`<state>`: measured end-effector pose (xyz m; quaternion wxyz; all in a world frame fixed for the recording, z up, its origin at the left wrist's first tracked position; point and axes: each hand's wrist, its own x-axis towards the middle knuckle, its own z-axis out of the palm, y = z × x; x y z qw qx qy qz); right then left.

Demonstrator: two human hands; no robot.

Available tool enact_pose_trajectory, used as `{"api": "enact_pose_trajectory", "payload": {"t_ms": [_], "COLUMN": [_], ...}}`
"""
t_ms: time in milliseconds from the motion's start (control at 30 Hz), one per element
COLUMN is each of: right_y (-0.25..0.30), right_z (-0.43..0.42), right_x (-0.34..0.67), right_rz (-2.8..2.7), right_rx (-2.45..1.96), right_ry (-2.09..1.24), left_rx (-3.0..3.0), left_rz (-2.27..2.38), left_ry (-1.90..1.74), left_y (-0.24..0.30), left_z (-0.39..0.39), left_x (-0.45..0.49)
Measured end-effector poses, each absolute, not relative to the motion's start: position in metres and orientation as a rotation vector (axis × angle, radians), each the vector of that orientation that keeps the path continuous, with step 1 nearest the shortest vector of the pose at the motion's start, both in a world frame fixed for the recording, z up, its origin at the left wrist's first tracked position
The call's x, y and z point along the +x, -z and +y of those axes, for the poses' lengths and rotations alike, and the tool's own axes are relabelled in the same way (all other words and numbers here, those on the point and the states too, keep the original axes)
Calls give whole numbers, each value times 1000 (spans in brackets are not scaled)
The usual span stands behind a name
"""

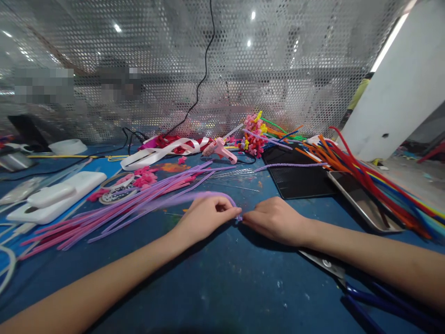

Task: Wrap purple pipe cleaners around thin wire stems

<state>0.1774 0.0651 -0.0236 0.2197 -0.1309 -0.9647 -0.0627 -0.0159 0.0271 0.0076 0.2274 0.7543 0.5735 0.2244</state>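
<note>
A purple pipe cleaner (181,198) curves over the back of my left hand (208,213), its far part smeared by motion. My left thumb and fingers are closed on it near a small twisted purple bit (238,218). Close on the right, my right hand (274,220) is also closed, its fingertips pinching the other side of that bit. Most of the right fingers are hidden under the hand. Below the right forearm lies a pair of scissors (325,264) with blue handles, partly covered by the arm.
Pink and purple pipe cleaners (114,213) lie at left beside a white power strip (66,197). Behind are a pink glue gun (219,149), white ribbon (167,152) and a pink flower bunch (255,137). A black tray (295,178), a phone (361,199) and colourful pipe cleaners (368,171) sit right.
</note>
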Motion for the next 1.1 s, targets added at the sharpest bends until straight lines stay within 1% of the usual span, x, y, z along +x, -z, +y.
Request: {"api": "enact_pose_trajectory", "payload": {"t_ms": [100, 233, 400, 533, 700, 800, 900, 1100], "right_y": [24, 27, 30, 27, 24, 25, 25, 25], "right_z": [65, 66, 68, 66, 64, 65, 66, 66], "right_x": [177, 177, 178, 178, 177, 177, 177, 177], "right_rz": [-2680, -2661, -2662, -2680, -2686, -2691, -2681, -2640], "right_rx": [-335, -482, -559, -543, -511, -508, -505, -449], "right_ry": [218, 88, -39, -78, -51, -49, -26, 42], "left_rx": [2074, 2375, 2807, 3132, 3340, 3286, 3050, 2315], "left_rz": [1587, 1417, 1170, 1086, 1039, 973, 973, 1572], "left_ry": [-627, -707, -537, -396, -477, -537, -587, -664], "left_y": [-5, -7, -9, -9, -5, -4, -6, -12], "left_z": [28, 27, 23, 23, 27, 29, 29, 24], "left_x": [-15, -21, -28, -30, -34, -36, -34, -16]}}
